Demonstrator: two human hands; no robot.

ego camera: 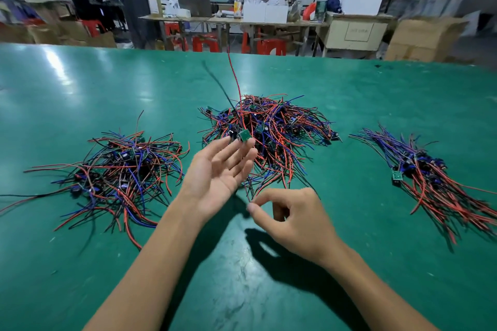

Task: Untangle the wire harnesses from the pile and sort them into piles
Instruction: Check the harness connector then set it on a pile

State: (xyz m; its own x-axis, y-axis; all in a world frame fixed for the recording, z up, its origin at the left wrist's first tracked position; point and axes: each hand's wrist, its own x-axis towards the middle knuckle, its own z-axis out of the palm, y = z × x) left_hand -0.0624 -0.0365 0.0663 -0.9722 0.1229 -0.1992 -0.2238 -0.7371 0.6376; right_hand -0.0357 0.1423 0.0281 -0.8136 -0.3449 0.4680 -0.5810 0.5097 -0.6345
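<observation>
Harness (243,135) with green board at fingertips of open, palm-up left hand (217,169), before central pile (266,129) on table (80,88); right hand (290,216) pinching wire ends beside it.

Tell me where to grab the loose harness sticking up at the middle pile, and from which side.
Pinch the small green board at the harness's near end, coming from the near side. It sits at the left hand's fingertips, clear of the middle pile, while its red and black wires rise away behind; pulling toward you should probably free them.
</observation>
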